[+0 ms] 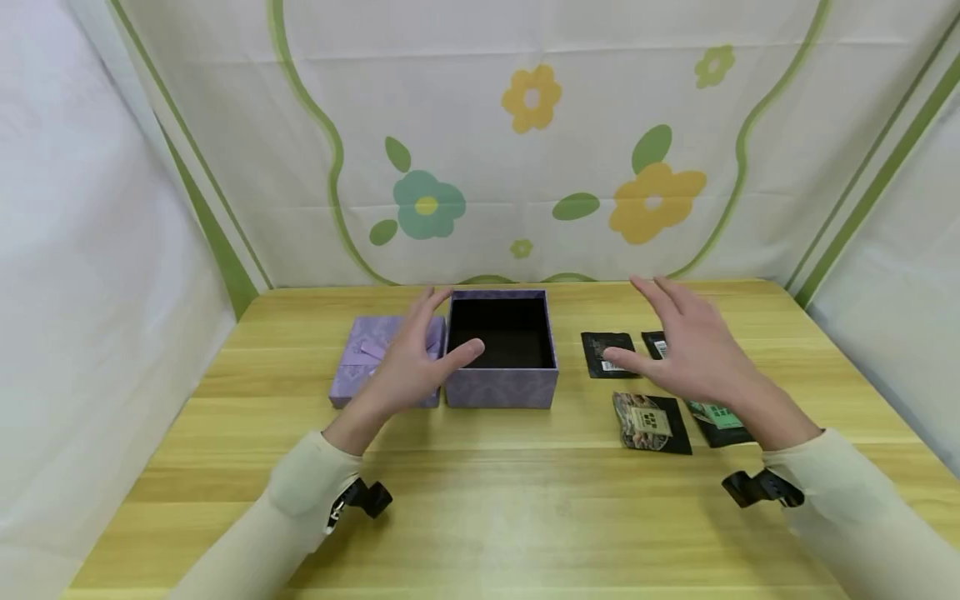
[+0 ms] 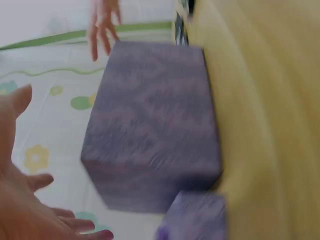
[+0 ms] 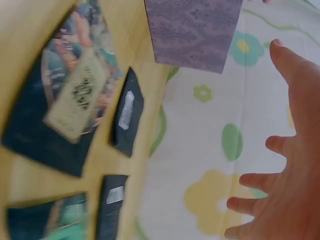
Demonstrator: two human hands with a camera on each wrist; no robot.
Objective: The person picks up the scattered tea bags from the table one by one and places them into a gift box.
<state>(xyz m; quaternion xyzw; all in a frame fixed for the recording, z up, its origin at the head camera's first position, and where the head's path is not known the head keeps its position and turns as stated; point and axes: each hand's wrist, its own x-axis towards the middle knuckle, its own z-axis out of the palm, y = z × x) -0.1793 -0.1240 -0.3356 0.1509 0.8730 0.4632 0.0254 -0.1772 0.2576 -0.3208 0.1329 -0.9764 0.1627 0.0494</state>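
Observation:
A purple patterned box (image 1: 501,389) stands uncovered on the table, its black inside showing. Left of it lies a matching purple lid (image 1: 351,375) with a ribbon bow, partly hidden by my left hand (image 1: 408,360). That hand hovers with its fingers spread and holds nothing. On the other side, my right hand (image 1: 693,350) hangs with spread fingers above several flat packets and touches none. Among these are a black packet with a white label (image 1: 609,355), a packet with a picture and beige label (image 1: 651,422), and a green-labelled packet (image 1: 718,417) partly behind the wrist.
The wooden table (image 1: 480,508) ends at a white cloth backdrop (image 1: 480,150) printed with flowers. White cloth also hangs at the left and right sides. Another black packet (image 1: 654,343) lies partly behind the right hand.

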